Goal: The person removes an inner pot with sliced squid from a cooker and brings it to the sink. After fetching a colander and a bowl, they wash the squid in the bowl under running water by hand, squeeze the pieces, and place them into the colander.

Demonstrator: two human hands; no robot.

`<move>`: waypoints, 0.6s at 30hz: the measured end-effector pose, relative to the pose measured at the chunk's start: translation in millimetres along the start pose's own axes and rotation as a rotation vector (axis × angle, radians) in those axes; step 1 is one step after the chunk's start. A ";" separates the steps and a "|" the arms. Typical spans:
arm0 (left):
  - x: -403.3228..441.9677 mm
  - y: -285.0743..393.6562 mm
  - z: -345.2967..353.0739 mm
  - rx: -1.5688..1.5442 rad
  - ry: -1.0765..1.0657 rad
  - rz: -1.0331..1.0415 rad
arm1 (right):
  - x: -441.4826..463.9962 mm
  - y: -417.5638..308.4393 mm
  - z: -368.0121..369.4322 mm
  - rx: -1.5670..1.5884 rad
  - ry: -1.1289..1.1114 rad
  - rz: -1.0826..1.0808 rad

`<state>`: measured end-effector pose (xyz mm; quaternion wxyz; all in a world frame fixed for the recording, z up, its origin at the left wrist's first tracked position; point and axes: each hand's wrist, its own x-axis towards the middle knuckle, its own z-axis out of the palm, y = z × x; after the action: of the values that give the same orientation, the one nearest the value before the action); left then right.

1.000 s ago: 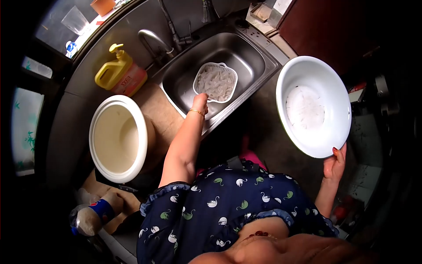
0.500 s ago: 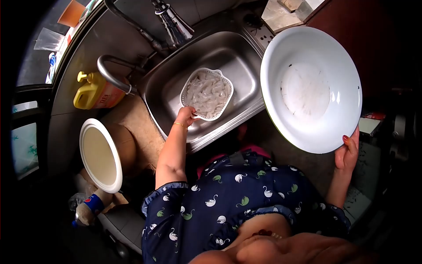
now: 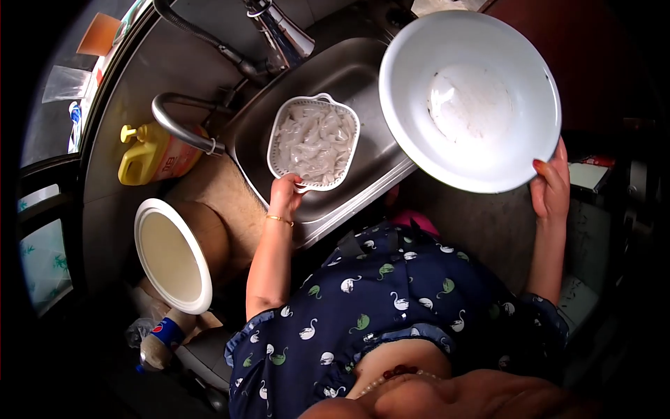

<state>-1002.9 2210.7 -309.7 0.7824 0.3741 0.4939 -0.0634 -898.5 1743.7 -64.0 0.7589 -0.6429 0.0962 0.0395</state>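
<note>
My left hand (image 3: 285,197) is closed on the near handle of a white plastic strainer basket (image 3: 271,143). Pale, translucent, wet-looking strips (image 3: 317,140) fill the basket, which is over the steel sink (image 3: 366,77). On the other side, my right hand (image 3: 551,187) grips the near rim of a large white basin (image 3: 534,105). The basin is tilted with its inside towards me, beside the sink's right end and partly over it. A few dark specks and marks show on its bottom. My right fingers behind the rim are hidden.
A curved metal tap (image 3: 185,133) and a chrome spray head (image 3: 283,35) stand at the sink's back and left. Nearby are a yellow pump bottle (image 3: 143,153), a round white-rimmed container (image 3: 204,279) and a plastic bottle with a blue label (image 3: 166,334).
The strainer basket has shifted slightly left in view and looks larger, as if raised. My right hand has brought the basin leftward and up in view, over the sink's right edge.
</note>
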 end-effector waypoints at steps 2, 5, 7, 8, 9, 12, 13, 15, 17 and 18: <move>-8.8 6.5 -13.0 -0.050 0.018 0.010 | 11.1 4.5 16.8 -0.020 0.004 0.004; -37.1 20.9 -19.2 -0.032 0.035 0.059 | 25.0 11.2 31.6 -0.027 -0.076 0.014; -23.9 16.7 -54.6 -0.038 -0.043 0.057 | 36.1 19.8 43.0 -0.022 -0.152 0.021; -41.9 22.1 -44.6 -0.040 -0.015 0.066 | 42.3 24.3 46.1 -0.029 -0.181 0.034; -59.9 27.6 -33.8 -0.043 0.013 0.074 | 47.1 29.0 51.3 -0.037 -0.212 0.046; -81.2 19.5 -38.4 -0.102 0.018 0.113 | 61.3 46.3 61.8 -0.007 -0.308 0.147; -85.2 19.6 -45.5 -0.119 -0.001 0.109 | 68.8 55.7 70.5 0.011 -0.358 0.169; -93.0 17.4 -55.8 -0.151 -0.038 0.102 | 83.5 77.8 82.7 0.052 -0.458 0.217; -112.8 16.9 -38.7 -0.163 0.041 0.147 | 95.4 98.9 92.5 0.025 -0.526 0.304; -116.4 14.6 -37.0 -0.167 0.056 0.159 | 102.3 109.9 97.7 0.020 -0.552 0.332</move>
<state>-1081.6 2213.6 -215.2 0.7993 0.3473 0.4878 0.0507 -809.2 1852.0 -175.4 0.7457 -0.5761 -0.0093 0.3345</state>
